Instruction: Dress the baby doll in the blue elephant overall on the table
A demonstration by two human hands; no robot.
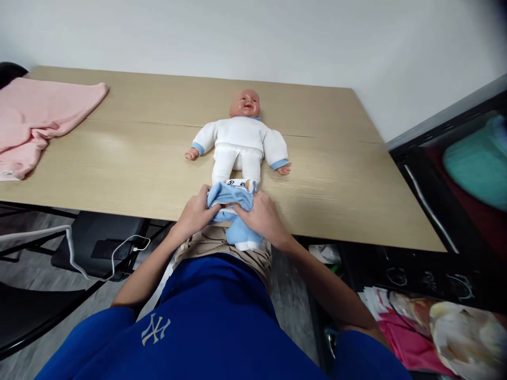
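A baby doll [240, 132] in a white outfit with light blue cuffs lies on its back on the table, head away from me. At its feet, light blue baby pants [237, 198] with a white, printed part are bunched up, and one end with a white tip [245, 237] hangs over the table's front edge. My left hand [197, 211] is closed on the left side of the pants' bunched opening. On the other side, my right hand [264, 214] grips the same cloth, thumb inward. The doll's feet are mostly hidden by the cloth.
A pink garment [43, 113] lies on the left of the wooden table [336, 158]. Below left are a black chair [35, 316] and a white cable [71, 253]. A dark shelf unit [420, 211] with a teal item [479, 163] stands at right, with bagged things [455, 338] below.
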